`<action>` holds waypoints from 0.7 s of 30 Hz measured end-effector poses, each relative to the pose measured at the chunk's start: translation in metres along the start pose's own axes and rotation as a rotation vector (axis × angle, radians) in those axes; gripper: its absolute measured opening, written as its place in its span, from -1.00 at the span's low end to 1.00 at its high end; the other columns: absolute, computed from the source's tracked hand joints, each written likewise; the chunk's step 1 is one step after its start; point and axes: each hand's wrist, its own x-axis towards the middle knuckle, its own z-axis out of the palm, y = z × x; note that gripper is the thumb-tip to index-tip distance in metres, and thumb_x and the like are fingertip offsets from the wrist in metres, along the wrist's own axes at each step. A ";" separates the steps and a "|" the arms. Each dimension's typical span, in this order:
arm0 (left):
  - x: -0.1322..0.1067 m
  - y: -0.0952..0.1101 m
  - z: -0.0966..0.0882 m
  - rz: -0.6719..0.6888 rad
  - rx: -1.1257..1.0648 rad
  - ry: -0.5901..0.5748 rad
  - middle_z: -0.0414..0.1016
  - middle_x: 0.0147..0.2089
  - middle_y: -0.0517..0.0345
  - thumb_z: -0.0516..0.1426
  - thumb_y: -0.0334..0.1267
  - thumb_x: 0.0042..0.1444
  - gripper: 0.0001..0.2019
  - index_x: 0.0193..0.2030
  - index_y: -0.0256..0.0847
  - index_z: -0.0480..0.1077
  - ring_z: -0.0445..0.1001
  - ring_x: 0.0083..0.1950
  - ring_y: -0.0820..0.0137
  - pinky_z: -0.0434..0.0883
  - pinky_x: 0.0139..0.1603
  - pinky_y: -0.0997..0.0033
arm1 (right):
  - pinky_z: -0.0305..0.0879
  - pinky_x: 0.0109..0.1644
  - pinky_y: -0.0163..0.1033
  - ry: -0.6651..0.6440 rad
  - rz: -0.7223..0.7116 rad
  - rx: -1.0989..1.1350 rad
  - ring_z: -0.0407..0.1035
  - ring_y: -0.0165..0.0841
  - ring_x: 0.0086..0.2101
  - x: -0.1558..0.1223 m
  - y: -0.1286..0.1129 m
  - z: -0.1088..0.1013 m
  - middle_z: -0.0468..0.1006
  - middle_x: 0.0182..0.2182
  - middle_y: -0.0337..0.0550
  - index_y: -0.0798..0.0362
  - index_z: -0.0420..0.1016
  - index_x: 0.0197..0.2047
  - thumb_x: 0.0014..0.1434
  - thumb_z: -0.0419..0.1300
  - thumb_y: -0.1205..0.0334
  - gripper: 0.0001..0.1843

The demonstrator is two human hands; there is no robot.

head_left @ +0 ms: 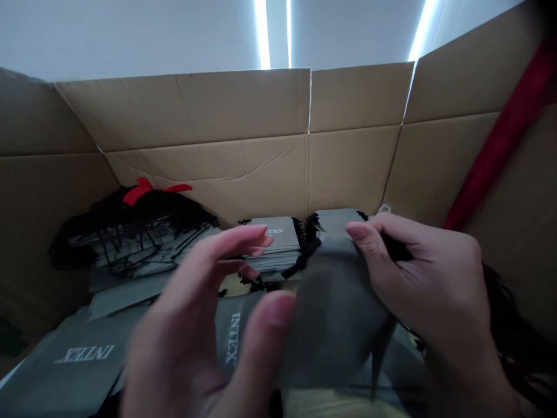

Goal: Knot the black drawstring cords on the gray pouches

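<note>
I am looking into a large cardboard box [243,168] that holds grey drawstring bags printed "INTEX". My right hand [426,284] is closed on a grey bag [335,313], with the thumb pressed on its top edge near the black cord. My left hand [195,325] hovers just left of that bag, fingers spread and slightly curled, thumb tip touching or nearly touching the fabric; it is blurred by motion. A neat stack of grey bags [278,244] lies beyond both hands.
A heap of grey bags with tangled black cords and a red tie [143,191] sits at the back left. Flat grey bags [78,360] lie at the front left. A red strip [500,139] runs down the right box wall. Ceiling lights show above.
</note>
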 end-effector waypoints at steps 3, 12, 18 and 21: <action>0.001 0.016 0.018 0.012 0.060 -0.114 0.73 0.19 0.15 0.40 -0.06 0.34 -0.56 0.33 0.15 0.58 0.74 0.11 0.21 0.72 0.05 0.32 | 0.05 -0.48 -0.24 0.067 -0.034 -0.075 0.21 -0.49 -0.60 0.000 -0.004 0.002 0.36 -0.62 -0.35 0.03 0.48 -0.44 0.57 0.27 -0.04 -0.47; 0.007 0.011 0.036 0.018 -0.043 -0.057 0.80 -0.12 0.30 0.39 -0.30 0.29 -0.89 -0.09 0.01 0.70 0.74 -0.20 0.43 0.65 -0.16 0.56 | 0.09 -0.45 -0.25 0.014 -0.136 -0.020 0.19 -0.49 -0.60 -0.002 -0.007 -0.002 0.34 -0.60 -0.36 0.01 0.48 -0.41 0.58 0.27 0.07 -0.53; 0.008 0.017 0.043 -0.012 -0.110 -0.071 0.80 -0.21 0.28 0.40 -0.32 0.26 -0.91 -0.13 -0.04 0.72 0.74 -0.32 0.42 0.66 -0.32 0.61 | 0.13 -0.42 -0.23 0.022 -0.180 -0.024 0.28 -0.46 -0.58 -0.003 -0.004 -0.010 0.47 -0.58 -0.35 -0.02 0.57 -0.34 0.55 0.32 0.03 -0.61; 0.007 0.019 0.047 -0.089 -0.226 -0.075 0.79 -0.27 0.28 0.40 -0.33 0.28 -0.94 -0.17 -0.08 0.71 0.73 -0.41 0.42 0.64 -0.43 0.63 | 0.16 -0.40 -0.22 0.029 -0.183 -0.025 0.33 -0.45 -0.56 -0.004 -0.004 -0.012 0.54 -0.55 -0.33 -0.02 0.61 -0.32 0.55 0.34 0.02 -0.63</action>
